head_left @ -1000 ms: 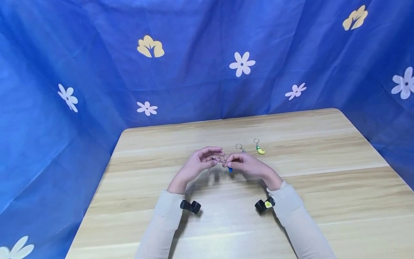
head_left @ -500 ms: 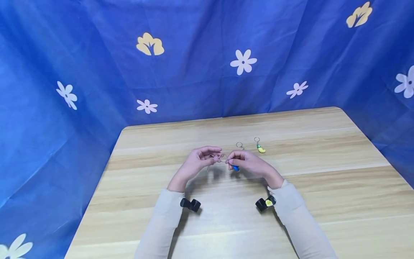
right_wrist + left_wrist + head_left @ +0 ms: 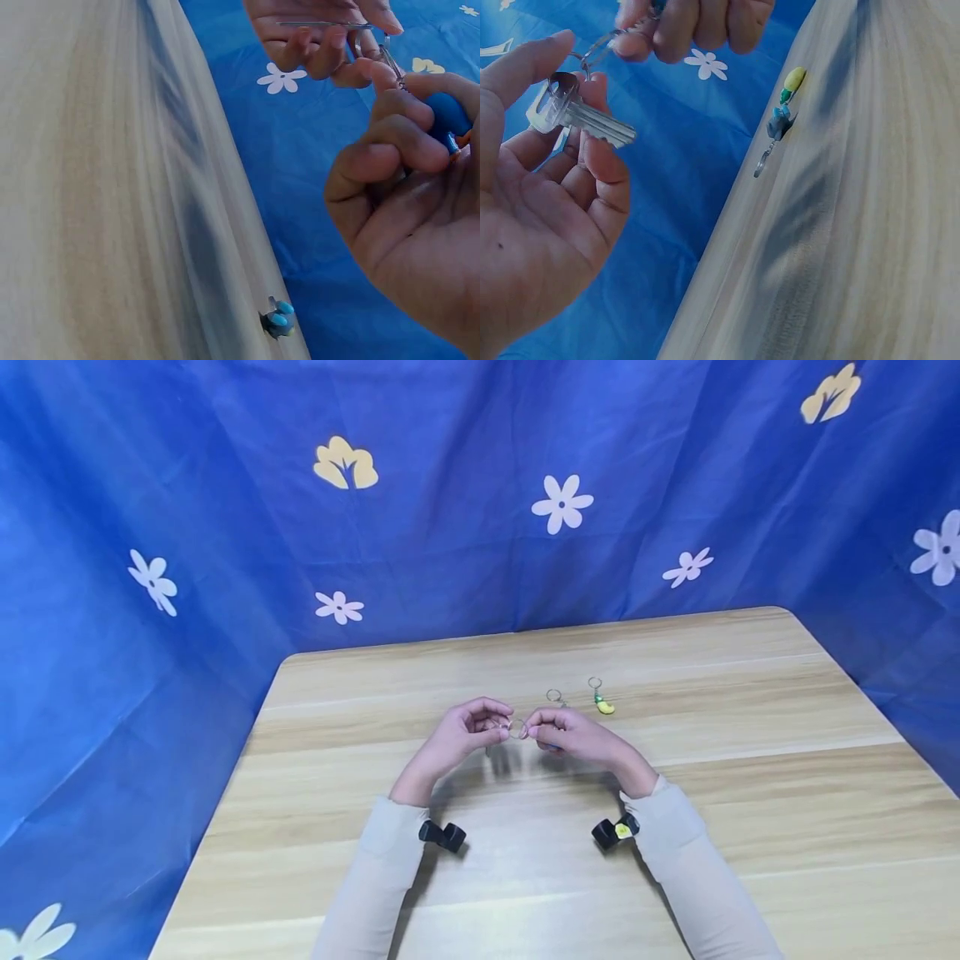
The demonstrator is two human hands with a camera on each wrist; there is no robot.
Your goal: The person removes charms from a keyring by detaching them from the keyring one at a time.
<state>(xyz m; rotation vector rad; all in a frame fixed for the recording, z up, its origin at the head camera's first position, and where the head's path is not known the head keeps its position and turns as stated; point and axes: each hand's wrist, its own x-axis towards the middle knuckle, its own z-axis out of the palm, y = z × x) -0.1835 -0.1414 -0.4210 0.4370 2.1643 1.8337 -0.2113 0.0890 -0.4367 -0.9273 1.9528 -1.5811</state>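
Both hands meet just above the middle of the wooden table (image 3: pixel 750 793). My left hand (image 3: pixel 468 731) pinches a silver key (image 3: pixel 581 116) between thumb and fingers. My right hand (image 3: pixel 558 732) pinches a metal key ring (image 3: pixel 517 727) with its fingertips and keeps a blue charm (image 3: pixel 448 114) tucked in its curled fingers. The ring (image 3: pixel 390 56) sits right at the head of the key. In the left wrist view the ring (image 3: pixel 600 51) lies between the two hands.
Two more keychains lie just beyond the hands: one with a blue-grey charm (image 3: pixel 778 124), its ring (image 3: pixel 554 696) showing, and one with a yellow-green charm (image 3: pixel 603 705). Blue flowered cloth (image 3: pixel 480 485) walls the table's back and sides.
The right hand has drawn the blue charm up into its fingers, so it no longer hangs below. Both hands have closed in a little around the ring.
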